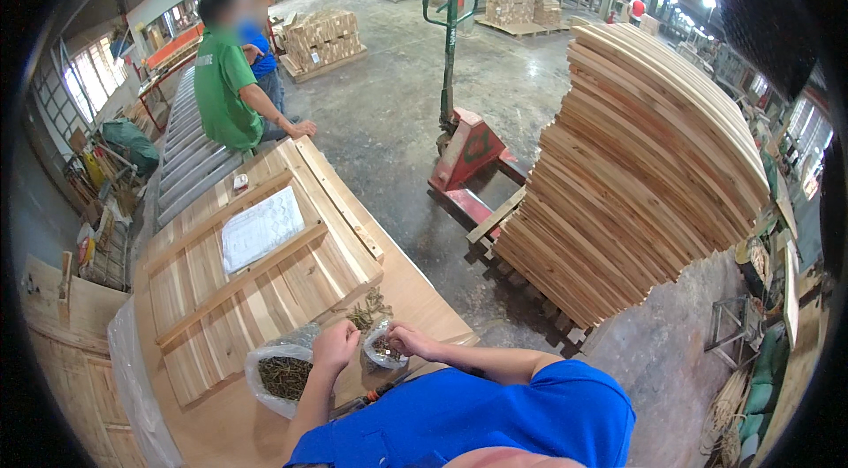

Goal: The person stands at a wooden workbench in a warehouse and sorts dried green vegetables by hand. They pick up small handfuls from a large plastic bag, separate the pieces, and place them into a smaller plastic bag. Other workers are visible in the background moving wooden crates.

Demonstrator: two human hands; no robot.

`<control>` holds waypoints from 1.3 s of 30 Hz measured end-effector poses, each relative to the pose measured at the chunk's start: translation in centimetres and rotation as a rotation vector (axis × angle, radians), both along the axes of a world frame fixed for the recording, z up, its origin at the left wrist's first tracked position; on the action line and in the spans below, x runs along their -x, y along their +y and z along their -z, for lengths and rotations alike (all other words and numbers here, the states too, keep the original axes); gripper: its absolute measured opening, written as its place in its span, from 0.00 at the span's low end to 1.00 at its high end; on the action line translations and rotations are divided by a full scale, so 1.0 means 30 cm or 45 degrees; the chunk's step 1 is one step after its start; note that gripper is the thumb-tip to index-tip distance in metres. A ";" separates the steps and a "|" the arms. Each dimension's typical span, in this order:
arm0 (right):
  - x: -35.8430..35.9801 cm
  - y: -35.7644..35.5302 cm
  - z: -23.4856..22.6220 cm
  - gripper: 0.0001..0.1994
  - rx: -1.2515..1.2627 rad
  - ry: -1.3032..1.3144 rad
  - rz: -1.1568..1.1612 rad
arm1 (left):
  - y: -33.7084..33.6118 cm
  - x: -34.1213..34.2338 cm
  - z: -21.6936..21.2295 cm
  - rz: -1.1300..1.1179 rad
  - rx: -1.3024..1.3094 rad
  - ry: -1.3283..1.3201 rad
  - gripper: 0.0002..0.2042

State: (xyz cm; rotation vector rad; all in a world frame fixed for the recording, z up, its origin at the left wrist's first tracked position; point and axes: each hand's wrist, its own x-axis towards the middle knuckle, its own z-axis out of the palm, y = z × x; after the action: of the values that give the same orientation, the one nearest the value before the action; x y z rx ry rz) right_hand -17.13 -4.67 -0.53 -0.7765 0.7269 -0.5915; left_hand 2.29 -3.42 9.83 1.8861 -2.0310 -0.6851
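Observation:
My left hand (pixel 336 344) is closed, its fingers curled, between two clear plastic bags; whether anything is in it is hidden. My right hand (pixel 408 340) has its fingers bunched at the mouth of the small plastic bag (pixel 382 361), which holds small metal pieces. What those fingertips pinch is too small to make out. Left of my left forearm stands a larger open plastic bag (pixel 256 377), full of brass-coloured screws (pixel 284 376). Beyond my hands lies a loose heap of similar screws (pixel 364 316). A tool with an orange and black handle (pixel 374 395) rests close to my body.
A slatted wooden panel (pixel 265 305) with battens and a paper sheet (pixel 261 228) covers much of the worktable (pixel 424 305). Someone in a green shirt (pixel 223 90) leans at its far end, beside a roller conveyor (pixel 185 154). A red pallet jack (pixel 473 154) and tall board stack (pixel 636 177) stand right.

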 end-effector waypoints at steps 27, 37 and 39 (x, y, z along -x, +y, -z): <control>-0.003 -0.017 -0.132 0.07 0.183 0.000 0.109 | 0.130 0.015 0.258 -0.749 -0.641 2.213 0.13; -0.044 0.010 -0.166 0.07 0.237 0.001 -0.035 | 0.191 -0.015 0.312 -0.913 -0.604 2.214 0.07; -0.049 0.020 -0.173 0.07 0.173 0.018 -0.032 | 0.206 -0.020 0.310 -0.850 -0.628 2.234 0.05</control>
State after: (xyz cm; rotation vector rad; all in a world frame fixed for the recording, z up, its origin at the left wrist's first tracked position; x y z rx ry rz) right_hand -15.65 -4.07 4.67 -0.9149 0.6945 -0.6178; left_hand 2.88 2.77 0.53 1.0045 -0.1330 -1.7356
